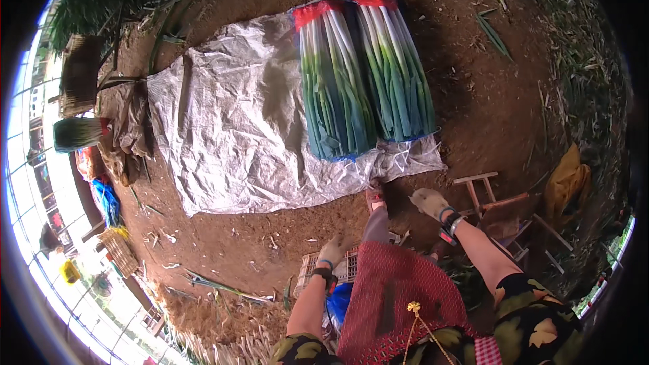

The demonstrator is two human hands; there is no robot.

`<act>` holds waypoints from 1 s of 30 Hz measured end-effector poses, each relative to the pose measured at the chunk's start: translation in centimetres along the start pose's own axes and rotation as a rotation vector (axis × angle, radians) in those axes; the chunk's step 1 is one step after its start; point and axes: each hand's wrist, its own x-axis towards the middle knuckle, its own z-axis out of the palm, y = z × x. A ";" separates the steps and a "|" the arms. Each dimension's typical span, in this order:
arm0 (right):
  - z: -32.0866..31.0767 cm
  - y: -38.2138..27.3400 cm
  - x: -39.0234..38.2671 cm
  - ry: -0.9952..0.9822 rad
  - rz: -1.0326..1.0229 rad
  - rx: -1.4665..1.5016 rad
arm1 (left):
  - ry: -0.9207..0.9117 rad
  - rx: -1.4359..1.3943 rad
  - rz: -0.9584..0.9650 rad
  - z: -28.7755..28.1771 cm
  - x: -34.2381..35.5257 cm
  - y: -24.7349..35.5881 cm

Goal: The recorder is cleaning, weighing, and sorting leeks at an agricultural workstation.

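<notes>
My left hand [331, 251], in a pale glove, hangs beside a slatted basket [347, 267]; its fingers look loosely stretched, and nothing shows in them. Farther right, my gloved right hand [428, 203] is over bare soil, fingers loosely apart and holding nothing. Ahead of me a wrinkled silvery sheet [230, 115] lies on the ground. Two long bundles of leeks lie side by side on its right part, a left bundle [332, 88] and a right bundle [397, 71]. Both are in netting, red around the white ends, with the green leaves toward me. Neither hand touches them.
A small wooden frame [492, 192] and a yellow-brown sack [566, 179] are at right. Another leek bundle [78, 133], brown cloth [130, 128] and a wicker basket [120, 251] line the left. Loose leaves [223, 285] litter the soil. My foot [374, 196] is at the sheet's near edge.
</notes>
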 end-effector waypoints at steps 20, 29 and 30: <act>3.0 12.1 -25.4 0.389 -0.040 0.827 | 0.330 -0.004 0.116 0.4 -15.4 0.5; 14.9 32.1 -39.2 0.850 0.313 0.983 | 0.107 0.049 0.093 4.4 -18.6 6.2; 16.9 33.6 -40.4 0.894 0.414 0.967 | 0.056 0.015 0.076 4.0 -18.6 6.1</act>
